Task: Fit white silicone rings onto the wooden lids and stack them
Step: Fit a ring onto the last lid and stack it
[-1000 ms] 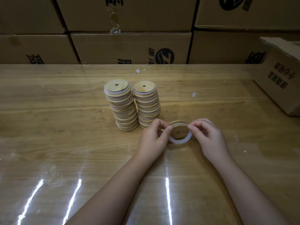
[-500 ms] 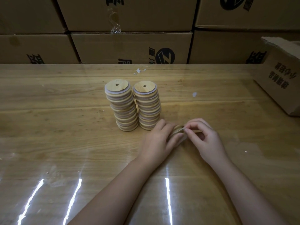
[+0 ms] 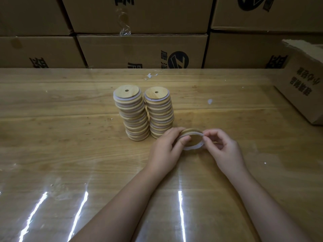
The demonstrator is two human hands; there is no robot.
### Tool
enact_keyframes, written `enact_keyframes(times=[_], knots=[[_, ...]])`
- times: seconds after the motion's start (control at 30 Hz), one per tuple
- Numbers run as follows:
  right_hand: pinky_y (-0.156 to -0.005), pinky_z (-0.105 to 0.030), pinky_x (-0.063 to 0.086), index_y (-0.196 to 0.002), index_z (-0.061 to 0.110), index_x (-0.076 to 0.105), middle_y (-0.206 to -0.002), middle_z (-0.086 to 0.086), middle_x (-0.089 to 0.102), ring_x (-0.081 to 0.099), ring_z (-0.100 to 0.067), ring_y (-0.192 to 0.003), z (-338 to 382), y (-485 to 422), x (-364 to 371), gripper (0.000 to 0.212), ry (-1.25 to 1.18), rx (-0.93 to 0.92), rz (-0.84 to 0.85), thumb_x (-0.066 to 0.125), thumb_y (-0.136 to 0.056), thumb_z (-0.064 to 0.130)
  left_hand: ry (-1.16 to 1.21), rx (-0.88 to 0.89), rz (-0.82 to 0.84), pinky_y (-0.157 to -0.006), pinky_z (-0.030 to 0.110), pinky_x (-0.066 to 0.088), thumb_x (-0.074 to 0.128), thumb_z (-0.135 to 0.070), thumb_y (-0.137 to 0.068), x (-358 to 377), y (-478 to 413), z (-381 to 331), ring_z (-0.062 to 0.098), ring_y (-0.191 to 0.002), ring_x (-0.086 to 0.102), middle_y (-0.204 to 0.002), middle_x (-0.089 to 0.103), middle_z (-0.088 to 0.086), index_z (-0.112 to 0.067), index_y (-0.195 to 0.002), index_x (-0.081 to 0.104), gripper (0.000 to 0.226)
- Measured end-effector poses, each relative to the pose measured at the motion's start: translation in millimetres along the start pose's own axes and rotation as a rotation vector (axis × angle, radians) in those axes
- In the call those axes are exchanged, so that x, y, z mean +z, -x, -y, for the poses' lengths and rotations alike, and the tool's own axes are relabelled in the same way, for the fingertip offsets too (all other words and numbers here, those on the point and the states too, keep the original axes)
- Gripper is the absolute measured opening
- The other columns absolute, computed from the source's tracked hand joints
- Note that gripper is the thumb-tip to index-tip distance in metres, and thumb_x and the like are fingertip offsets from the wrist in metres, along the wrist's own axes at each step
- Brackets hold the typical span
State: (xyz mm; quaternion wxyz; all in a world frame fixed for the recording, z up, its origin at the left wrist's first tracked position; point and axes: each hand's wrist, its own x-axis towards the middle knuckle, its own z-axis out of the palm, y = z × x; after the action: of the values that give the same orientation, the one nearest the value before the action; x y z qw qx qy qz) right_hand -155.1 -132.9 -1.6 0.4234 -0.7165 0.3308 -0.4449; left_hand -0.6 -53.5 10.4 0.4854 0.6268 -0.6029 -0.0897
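Note:
Two leaning stacks of ringed wooden lids stand side by side mid-table, the left stack (image 3: pixel 133 112) and the right stack (image 3: pixel 160 110). Just in front of the right stack, my left hand (image 3: pixel 167 149) grips one wooden lid (image 3: pixel 191 137), tilted on its edge. A white silicone ring (image 3: pixel 194 147) sits round the lid's near rim. My right hand (image 3: pixel 222 147) pinches the ring at the lid's right side with thumb and forefinger.
The wooden table (image 3: pixel 70 137) has a glossy clear cover. An open cardboard box (image 3: pixel 304 84) stands at the right edge. A wall of stacked cartons (image 3: pixel 139 49) runs along the back. Small white scraps (image 3: pixel 210 101) lie behind the stacks.
Half a second ago my hands were pressed close over the lid, hiding it. Now they have spread apart, the lid is tipped up and the ring shows round its near edge.

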Motion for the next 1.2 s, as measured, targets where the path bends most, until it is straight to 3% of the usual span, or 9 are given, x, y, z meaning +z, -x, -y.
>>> enact_keyframes(times=[0.17, 0.27, 0.33, 0.43, 0.57, 0.67, 0.8, 1.2], knots=[[-0.079, -0.042, 0.056, -0.083, 0.030, 0.065, -0.089, 0.014, 0.069, 0.065, -0.007, -0.084, 1.3, -2.2, -2.4, 0.021, -0.100, 0.070, -0.017, 0.065, -0.085, 0.010, 0.275, -0.140, 0.050, -0.069, 0.032, 0.056, 0.053, -0.023, -0.091, 2.1, 0.4, -0.5, 0.012, -0.080, 0.063, -0.092, 0.064, -0.008, -0.025, -0.103, 0.061, 0.014], [-0.079, -0.030, 0.055, -0.081, 0.031, 0.063, -0.089, 0.018, 0.068, 0.064, -0.003, -0.084, 0.6, -1.9, -2.8, 0.023, -0.097, 0.069, -0.002, 0.064, -0.086, 0.008, 0.348, -0.219, 0.100, -0.062, 0.028, 0.055, 0.051, -0.015, -0.095, 3.2, 1.0, -3.4, 0.010, -0.070, 0.066, -0.087, 0.064, -0.006, -0.028, -0.100, 0.055, 0.014], [-0.077, -0.019, 0.051, -0.081, 0.033, 0.062, -0.090, 0.021, 0.068, 0.063, 0.000, -0.084, 1.2, -0.5, -2.1, 0.026, -0.052, 0.014, 0.010, 0.065, -0.086, 0.008, 0.184, -0.191, 0.116, -0.067, 0.033, 0.054, 0.051, -0.023, -0.094, 3.7, 2.7, -3.3, 0.013, -0.075, 0.067, -0.090, 0.066, -0.004, -0.025, -0.109, 0.055, 0.015], [-0.078, -0.013, 0.047, -0.083, 0.035, 0.062, -0.092, 0.017, 0.067, 0.063, -0.002, -0.088, 4.2, 1.4, 0.9, 0.021, 0.003, -0.082, 0.033, 0.066, -0.084, 0.014, -0.207, -0.022, 0.067, -0.083, 0.031, 0.049, 0.051, -0.035, -0.090, 4.5, 4.5, -3.1, 0.011, -0.104, 0.058, -0.116, 0.063, -0.004, -0.020, -0.125, 0.053, 0.039], [-0.079, -0.015, 0.048, -0.084, 0.034, 0.061, -0.095, 0.010, 0.066, 0.064, -0.007, -0.093, 5.6, 2.2, 1.2, 0.021, 0.027, -0.143, 0.034, 0.064, -0.083, 0.014, -0.208, -0.006, 0.058, -0.085, 0.034, 0.047, 0.053, -0.029, -0.094, 4.4, 3.5, -5.1, 0.016, -0.110, 0.056, -0.121, 0.061, 0.002, -0.013, -0.126, 0.054, 0.035], [-0.077, -0.012, 0.048, -0.082, 0.029, 0.063, -0.097, 0.007, 0.067, 0.064, -0.004, -0.091, 4.1, 2.0, 1.1, 0.027, -0.014, -0.075, 0.036, 0.066, -0.083, 0.002, -0.136, -0.029, 0.031, -0.081, 0.027, 0.044, 0.055, -0.023, -0.094, 4.0, 2.1, -3.6, 0.015, -0.099, 0.059, -0.111, 0.064, 0.002, -0.012, -0.118, 0.058, 0.027], [-0.075, -0.010, 0.048, -0.079, 0.024, 0.061, -0.098, 0.003, 0.066, 0.064, 0.001, -0.087, 4.7, 2.0, 2.6, 0.025, -0.033, 0.003, 0.038, 0.065, -0.083, -0.001, -0.049, -0.058, 0.033, -0.070, 0.025, 0.046, 0.056, -0.020, -0.093, 2.8, 0.9, -2.7, 0.006, -0.067, 0.052, -0.097, 0.064, -0.002, -0.013, -0.112, 0.059, 0.021], [-0.071, -0.009, 0.047, -0.078, 0.022, 0.060, -0.087, 0.006, 0.066, 0.062, 0.002, -0.074, 1.3, -1.0, 1.0, 0.024, -0.077, 0.138, 0.080, 0.061, -0.086, -0.002, 0.017, -0.076, 0.026, -0.069, 0.026, 0.048, 0.057, -0.019, -0.092, 3.3, 0.1, 0.5, -0.001, -0.063, 0.051, -0.084, 0.059, -0.011, -0.012, -0.111, 0.061, 0.021]])
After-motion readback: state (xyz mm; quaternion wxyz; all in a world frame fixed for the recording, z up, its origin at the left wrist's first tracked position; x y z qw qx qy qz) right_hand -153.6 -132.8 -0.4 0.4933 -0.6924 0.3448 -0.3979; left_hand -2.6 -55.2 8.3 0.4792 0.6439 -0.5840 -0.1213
